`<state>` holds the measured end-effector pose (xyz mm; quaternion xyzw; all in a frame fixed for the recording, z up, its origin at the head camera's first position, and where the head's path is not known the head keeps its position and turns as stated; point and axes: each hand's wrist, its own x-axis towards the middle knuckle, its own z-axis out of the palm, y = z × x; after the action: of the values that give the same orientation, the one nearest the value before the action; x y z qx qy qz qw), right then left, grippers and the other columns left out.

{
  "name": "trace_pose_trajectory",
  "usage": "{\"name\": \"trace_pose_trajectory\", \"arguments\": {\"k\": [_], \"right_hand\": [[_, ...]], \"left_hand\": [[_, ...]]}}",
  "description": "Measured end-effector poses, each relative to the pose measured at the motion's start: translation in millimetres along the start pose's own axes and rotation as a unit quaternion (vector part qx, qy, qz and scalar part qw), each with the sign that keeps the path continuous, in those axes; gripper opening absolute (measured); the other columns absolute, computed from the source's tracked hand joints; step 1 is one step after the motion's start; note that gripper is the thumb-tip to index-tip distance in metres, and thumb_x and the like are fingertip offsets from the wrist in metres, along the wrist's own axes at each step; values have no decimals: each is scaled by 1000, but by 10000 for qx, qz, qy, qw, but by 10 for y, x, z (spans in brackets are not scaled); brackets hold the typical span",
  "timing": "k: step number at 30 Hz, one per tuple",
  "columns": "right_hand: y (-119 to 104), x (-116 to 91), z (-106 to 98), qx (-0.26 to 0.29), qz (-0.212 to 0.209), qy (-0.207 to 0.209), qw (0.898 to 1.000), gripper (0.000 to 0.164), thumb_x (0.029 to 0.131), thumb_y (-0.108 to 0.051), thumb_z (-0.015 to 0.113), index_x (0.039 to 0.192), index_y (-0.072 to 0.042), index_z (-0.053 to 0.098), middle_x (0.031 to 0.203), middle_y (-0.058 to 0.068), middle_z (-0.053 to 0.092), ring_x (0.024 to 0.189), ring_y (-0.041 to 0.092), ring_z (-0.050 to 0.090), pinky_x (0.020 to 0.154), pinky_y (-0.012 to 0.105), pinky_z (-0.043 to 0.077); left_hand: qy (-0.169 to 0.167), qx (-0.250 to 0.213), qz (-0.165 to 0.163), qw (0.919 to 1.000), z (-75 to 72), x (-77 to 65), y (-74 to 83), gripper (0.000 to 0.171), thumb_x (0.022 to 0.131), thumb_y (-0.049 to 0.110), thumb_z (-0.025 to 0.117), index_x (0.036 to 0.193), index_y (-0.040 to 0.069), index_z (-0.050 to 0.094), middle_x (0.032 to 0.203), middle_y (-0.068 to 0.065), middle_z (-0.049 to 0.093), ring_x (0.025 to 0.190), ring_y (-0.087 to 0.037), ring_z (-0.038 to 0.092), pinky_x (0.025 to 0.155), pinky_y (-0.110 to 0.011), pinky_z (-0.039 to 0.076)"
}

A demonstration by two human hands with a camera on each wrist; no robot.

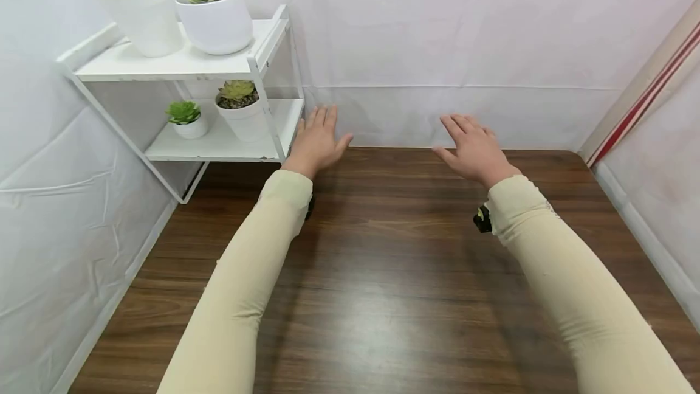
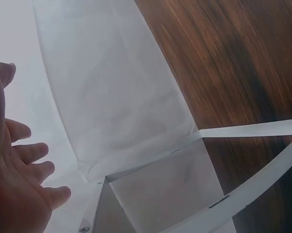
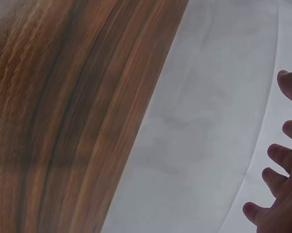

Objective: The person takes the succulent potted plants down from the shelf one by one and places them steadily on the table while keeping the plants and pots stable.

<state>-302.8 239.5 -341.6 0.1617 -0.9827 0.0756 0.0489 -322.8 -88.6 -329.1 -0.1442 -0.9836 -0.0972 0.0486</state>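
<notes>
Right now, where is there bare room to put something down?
The biggest bare patch is the brown table between the left sleeve and right sleeve, back to the white cloth. Another lies between the right sleeve and right wall. The shelf is crowded: two big pots on top, two smaller pots below, the left hand close beside it.

Left arm (image 1: 246, 272) stretched forward | left hand (image 1: 317, 143): fingers (image 2: 31, 152) loosely extended, thumb (image 1: 344, 141) apart | right arm (image 1: 563, 272) stretched forward | right hand (image 1: 474, 149): fingers loosely extended, angled inward, thumb apart

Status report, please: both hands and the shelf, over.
Left hand open, empty, beside white two-tier shelf. Right hand open, empty. Four potted succulents on shelf.
</notes>
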Motion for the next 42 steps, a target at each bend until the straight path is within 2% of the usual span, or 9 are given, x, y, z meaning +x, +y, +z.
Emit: {"name": "trace_pose_trajectory", "arguments": {"k": [6,17,23,31,42], "right_hand": [[-121,4,-4,27,-229,116,9997,73,100,-52,41,157,-17,13,159,17,22,146,41,17,111,66,18],[-235,-11,19,144,-502,408,9978,72,98,-48,49,156,-14,22,155,17,30,144,40,24,110,64,22],[-313,-41,47,276,-590,447,9969,71,98,-47,52,155,-16,23,155,15,31,144,39,26,111,63,20],[-433,-66,59,431,-849,613,9936,71,97,-47,54,155,-18,24,155,14,32,143,38,29,110,62,23],[-650,-74,96,907,-1160,831,9856,71,97,-45,55,155,-18,26,153,12,35,141,35,33,112,57,28]], "left_hand": [[74,-163,16,9998,23,-81,-20,76,101,56,30,157,10,8,162,-13,14,151,-32,8,120,-54,11],[316,-464,79,9984,38,-223,-69,75,101,54,36,157,13,9,162,-13,17,151,-31,9,119,-55,14],[322,-403,84,9986,85,-296,-100,70,102,50,32,157,12,10,161,-14,18,150,-33,11,119,-55,15],[540,-443,141,9975,83,-370,-34,63,102,40,34,155,8,20,159,-15,24,150,-32,14,119,-54,15],[619,-685,138,9956,111,-475,20,63,98,31,33,156,10,18,160,-13,23,150,-30,13,119,-54,15]]}}
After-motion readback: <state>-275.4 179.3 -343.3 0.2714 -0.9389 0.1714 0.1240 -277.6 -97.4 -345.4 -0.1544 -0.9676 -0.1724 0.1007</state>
